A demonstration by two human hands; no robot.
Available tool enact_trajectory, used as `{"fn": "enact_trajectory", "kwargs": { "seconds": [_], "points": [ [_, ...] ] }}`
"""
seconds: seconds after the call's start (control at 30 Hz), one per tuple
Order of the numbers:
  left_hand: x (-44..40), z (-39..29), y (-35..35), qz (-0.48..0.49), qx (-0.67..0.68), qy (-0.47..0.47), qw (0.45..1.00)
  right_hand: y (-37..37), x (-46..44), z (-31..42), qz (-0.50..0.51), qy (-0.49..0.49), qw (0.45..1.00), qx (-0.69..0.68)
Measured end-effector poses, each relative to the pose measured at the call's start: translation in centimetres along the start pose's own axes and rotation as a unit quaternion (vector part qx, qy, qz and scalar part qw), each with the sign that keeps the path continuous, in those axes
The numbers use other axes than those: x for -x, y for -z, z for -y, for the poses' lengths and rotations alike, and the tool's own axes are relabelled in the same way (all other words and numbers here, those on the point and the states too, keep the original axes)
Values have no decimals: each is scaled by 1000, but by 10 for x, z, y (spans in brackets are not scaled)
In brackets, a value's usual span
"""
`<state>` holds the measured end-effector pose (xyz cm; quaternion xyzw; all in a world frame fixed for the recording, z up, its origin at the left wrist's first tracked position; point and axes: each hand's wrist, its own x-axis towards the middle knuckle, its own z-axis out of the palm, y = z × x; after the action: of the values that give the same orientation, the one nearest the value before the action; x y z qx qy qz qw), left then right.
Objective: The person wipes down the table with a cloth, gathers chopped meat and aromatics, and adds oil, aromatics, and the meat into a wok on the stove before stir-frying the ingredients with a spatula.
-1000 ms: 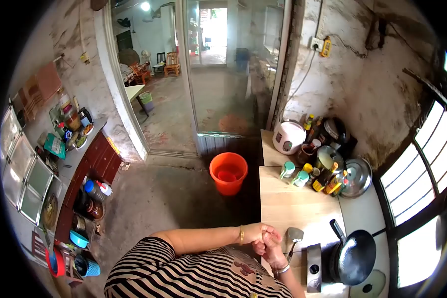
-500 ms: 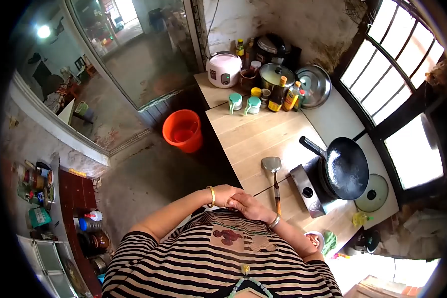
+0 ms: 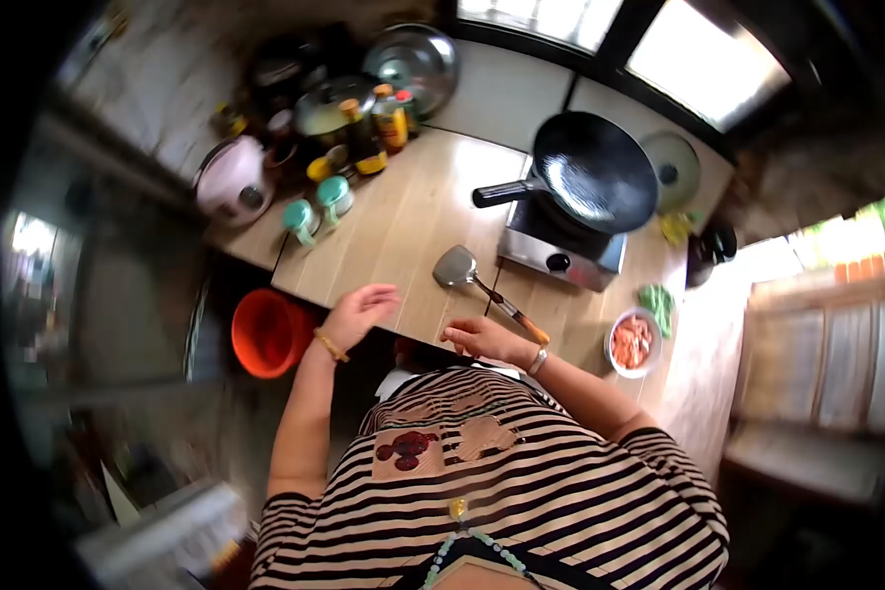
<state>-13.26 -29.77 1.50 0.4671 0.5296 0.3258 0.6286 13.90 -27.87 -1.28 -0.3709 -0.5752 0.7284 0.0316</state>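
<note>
My left hand (image 3: 361, 311) is over the front edge of the wooden counter, fingers stretched out and holding nothing. Loosely bent but apart, the fingers of my right hand (image 3: 487, 340) are also bare, near the counter's edge. Just beyond the right hand lies a metal spatula (image 3: 480, 285) with an orange-tipped handle; I see no grip on it. A black wok (image 3: 597, 172) sits on the silver stove (image 3: 563, 258), its handle pointing left. Right of my right hand is a white bowl (image 3: 634, 342) of pinkish food pieces, with a green bundle (image 3: 657, 308) beside it.
Two green-lidded jars (image 3: 317, 208), sauce bottles (image 3: 369, 143) and a pink rice cooker (image 3: 234, 182) stand at the counter's left end. An orange bucket (image 3: 265, 334) is on the floor to the left. A glass lid (image 3: 671, 172) lies behind the wok.
My clasped hands have come apart, the left reaching out over the counter edge and the right lowering beside the spatula. The head view has turned right, toward the stove.
</note>
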Motion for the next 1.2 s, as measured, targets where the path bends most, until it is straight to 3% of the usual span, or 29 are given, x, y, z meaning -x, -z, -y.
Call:
{"fn": "enact_trajectory", "kwargs": {
  "seconds": [0.1, 0.23, 0.3, 0.37, 0.43, 0.5, 0.8, 0.9, 1.03, 1.2],
  "points": [
    [-24, 17, 76, -73, 47, 81, 993, 3, -27, -26, -155, -51, 985, 55],
    [-65, 55, 190, -155, 122, 129, 972, -18, -53, -37, -196, -96, 976, -15],
    [-96, 88, 257, -170, 167, 146, 960, -35, -61, -36, -214, -92, 973, -1],
    [-131, 96, 298, -246, 194, 166, 935, -46, -68, -47, -229, -90, 968, 50],
    [-164, 104, 335, -272, 184, 149, 933, -57, -66, -43, -267, -122, 956, 11],
    [-194, 99, 356, -322, 143, 151, 924, -62, -61, -48, -275, -161, 943, -98],
    [-271, 100, 392, -433, 77, 137, 888, -71, -38, -38, -381, -165, 899, -139],
    [-277, 92, 398, -459, -22, 167, 872, -68, -43, -29, -424, -131, 878, -178],
    [-289, 103, 407, -433, 52, 149, 888, -64, -55, -23, -401, -141, 879, -216],
    [-290, 106, 406, -436, 132, 150, 877, -67, -69, -29, -364, -164, 903, -159]
  ]
}}
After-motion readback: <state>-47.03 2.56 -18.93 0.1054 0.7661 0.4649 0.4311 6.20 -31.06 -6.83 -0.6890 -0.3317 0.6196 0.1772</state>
